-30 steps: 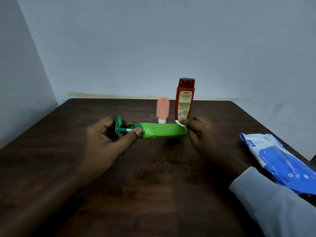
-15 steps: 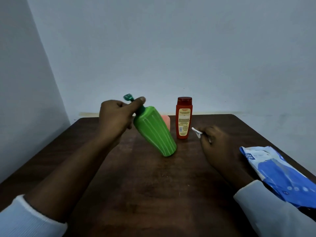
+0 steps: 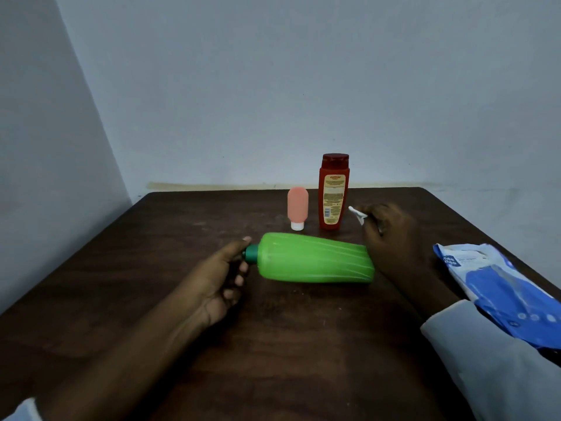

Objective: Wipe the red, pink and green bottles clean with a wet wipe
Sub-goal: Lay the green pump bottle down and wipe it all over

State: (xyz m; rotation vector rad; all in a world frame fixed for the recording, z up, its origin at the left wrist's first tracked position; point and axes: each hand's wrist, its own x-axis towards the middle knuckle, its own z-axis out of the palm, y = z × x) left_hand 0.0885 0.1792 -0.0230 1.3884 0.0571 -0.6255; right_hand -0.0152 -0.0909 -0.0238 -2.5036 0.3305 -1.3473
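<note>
Fig., head view (single cam., looking fwd and down).

Green bottle (image 3: 315,258): lies on its side near the centre of the dark wooden table (image 3: 273,360), in front of the other two bottles. Long axis runs approx. left-right across the frame. The neck, w/ dark green collar (image 3: 251,253), points left and the flat base points right, w/ the base end a touch lower in the frame. Ribbed body faces up. Whether it rests on the tabletop or is held just above it cannot be told.

Left hand (image 3: 221,278): at the neck end. Thumb lies along the top of the collar and the fingers are curled in below it, gripping that end. The pump head is hidden inside the hand.

Right hand (image 3: 391,238): at the base end, behind the bottle's right edge and at least just beside it; contact not clear. Fingertips pinch a small white wet wipe (image 3: 358,214), which sticks out to the left toward the red bottle.

Red bottle (image 3: 333,192): upright at the far side of the table, cap up, label toward the cam.

Pink bottle (image 3: 297,206): just left of the red one, apart from it, standing inverted on its white cap.

Misc.: blue-and-white wipes pack (image 3: 510,287) lies at the right table edge, partly beneath the pale right sleeve (image 3: 485,360). Plain grey-blue wall (image 3: 273,86) behind.
</note>
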